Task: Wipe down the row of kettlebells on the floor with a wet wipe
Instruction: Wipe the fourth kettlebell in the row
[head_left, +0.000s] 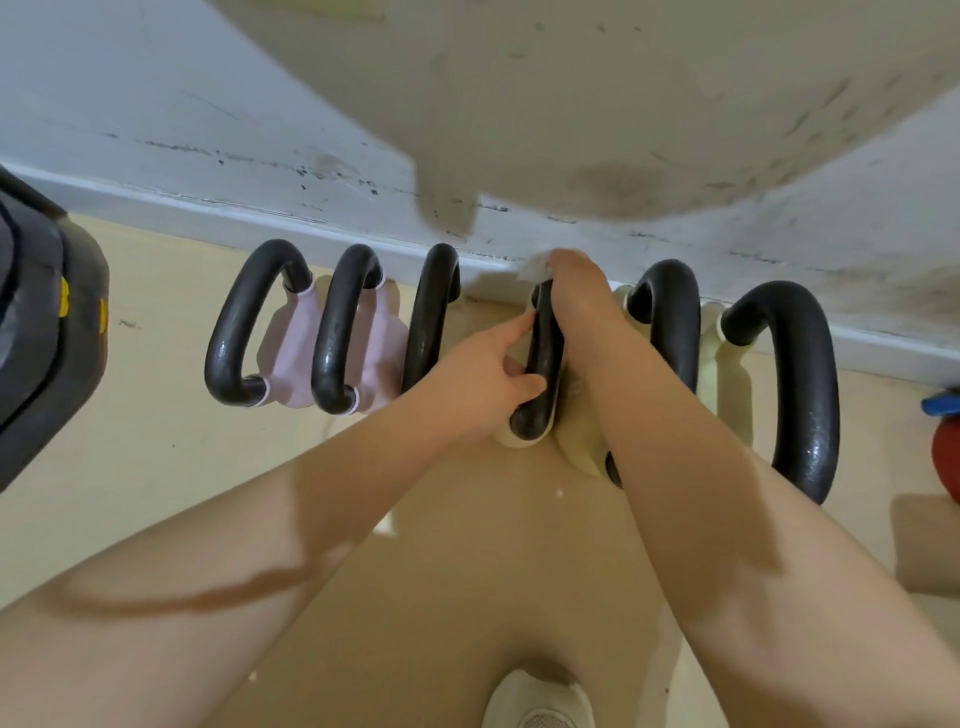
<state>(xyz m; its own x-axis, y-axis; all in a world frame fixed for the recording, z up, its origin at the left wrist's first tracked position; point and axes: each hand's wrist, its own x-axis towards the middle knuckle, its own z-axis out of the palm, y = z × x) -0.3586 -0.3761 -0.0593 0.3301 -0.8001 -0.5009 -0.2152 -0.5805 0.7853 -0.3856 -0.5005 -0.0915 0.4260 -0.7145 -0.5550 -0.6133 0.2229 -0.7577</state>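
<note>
Several kettlebells with glossy black handles stand in a row on the floor along the wall. Two at the left have pink bodies (291, 358), the ones to the right are cream. My left hand (488, 374) grips the near end of the middle kettlebell's handle (543, 358). My right hand (576, 291) is at the far end of that same handle, pressing a white wet wipe (535, 267) against it. Only a corner of the wipe shows past my fingers. Cream kettlebells (805, 374) stand to the right, partly behind my right forearm.
A scuffed white wall with a baseboard (208, 208) runs right behind the row. A dark bulky object (41, 322) stands at the left edge. Red and blue items (948, 436) sit at the right edge. A white shoe (540, 701) shows at the bottom.
</note>
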